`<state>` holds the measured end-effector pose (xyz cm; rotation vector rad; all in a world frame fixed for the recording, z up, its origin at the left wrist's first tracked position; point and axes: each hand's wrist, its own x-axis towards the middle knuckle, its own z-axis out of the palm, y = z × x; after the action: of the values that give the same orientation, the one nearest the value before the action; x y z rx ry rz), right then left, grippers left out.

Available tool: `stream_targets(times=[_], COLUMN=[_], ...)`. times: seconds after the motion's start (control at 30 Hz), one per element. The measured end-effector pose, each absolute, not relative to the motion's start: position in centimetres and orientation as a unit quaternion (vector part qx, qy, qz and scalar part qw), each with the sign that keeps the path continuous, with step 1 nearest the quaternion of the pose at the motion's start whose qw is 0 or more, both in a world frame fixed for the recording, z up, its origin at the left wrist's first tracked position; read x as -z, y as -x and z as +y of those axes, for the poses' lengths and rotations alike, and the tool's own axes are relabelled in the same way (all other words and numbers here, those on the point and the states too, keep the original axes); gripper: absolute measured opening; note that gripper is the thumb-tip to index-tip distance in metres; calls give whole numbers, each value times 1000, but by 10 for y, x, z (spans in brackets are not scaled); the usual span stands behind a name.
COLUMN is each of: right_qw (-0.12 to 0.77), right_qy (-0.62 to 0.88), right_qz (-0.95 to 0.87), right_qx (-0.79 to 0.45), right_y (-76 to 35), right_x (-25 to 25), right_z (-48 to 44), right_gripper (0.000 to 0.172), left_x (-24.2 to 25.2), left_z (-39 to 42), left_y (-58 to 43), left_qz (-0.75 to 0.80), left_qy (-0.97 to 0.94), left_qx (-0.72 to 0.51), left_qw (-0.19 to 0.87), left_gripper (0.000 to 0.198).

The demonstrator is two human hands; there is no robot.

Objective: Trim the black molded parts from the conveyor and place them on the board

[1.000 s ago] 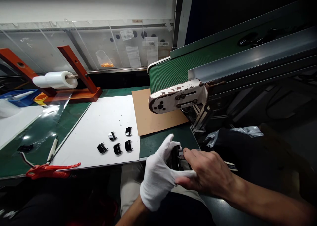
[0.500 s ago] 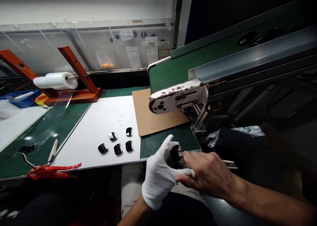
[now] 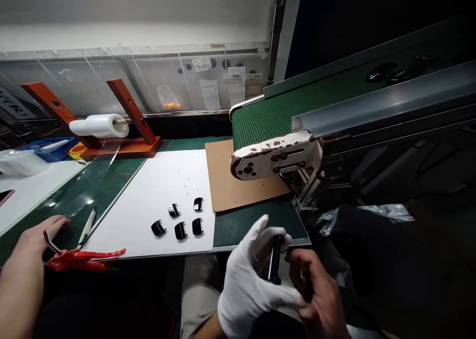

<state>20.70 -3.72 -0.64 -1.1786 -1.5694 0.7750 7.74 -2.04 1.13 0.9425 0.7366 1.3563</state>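
Note:
My left hand (image 3: 253, 279), in a white glove, grips a glossy black plastic part (image 3: 274, 259) between thumb and fingers and holds it on edge over the front of the bench. My bare right hand (image 3: 316, 289) is beside the part, its fingers curled in. What those fingers hold, if anything, is hidden. On a white sheet (image 3: 148, 195) to the left lie several small black clips, among them a black clip (image 3: 181, 230) at the near side and another black clip (image 3: 198, 204) farther back.
A green conveyor belt (image 3: 267, 116) slopes over brown cardboard (image 3: 230, 195), carrying dark parts. At left, another person's hand (image 3: 37, 235) rests near a red air gun (image 3: 78, 259) and a pale-handled tool (image 3: 88, 225). A film roll (image 3: 100, 126) hangs on a wooden stand.
My right hand has drawn lower and curled its fingers beside the black part, which is now tilted with more of its face showing. Another person's hand has appeared at left. The view has shifted slightly.

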Motion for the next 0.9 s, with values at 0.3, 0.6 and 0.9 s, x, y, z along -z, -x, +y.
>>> stream_targets(times=[0.3, 0.6, 0.9], right_qw=[508, 450, 442], right_qy=[562, 566, 562], right_qz=[-569, -568, -538], right_qx=[-319, -392, -447], right_y=[-215, -214, -215], right_x=[3, -3, 15], right_z=[-58, -47, -38], right_gripper=[31, 24, 28], left_x=[0, -1, 11], left_z=[-21, -14, -9], left_y=[-62, -50, -42], left_qz=[406, 434, 457], left_qy=[-640, -809, -796], left_qx=[-521, -373, -343], left_qw=[394, 132, 201], left_gripper=[107, 97, 98])
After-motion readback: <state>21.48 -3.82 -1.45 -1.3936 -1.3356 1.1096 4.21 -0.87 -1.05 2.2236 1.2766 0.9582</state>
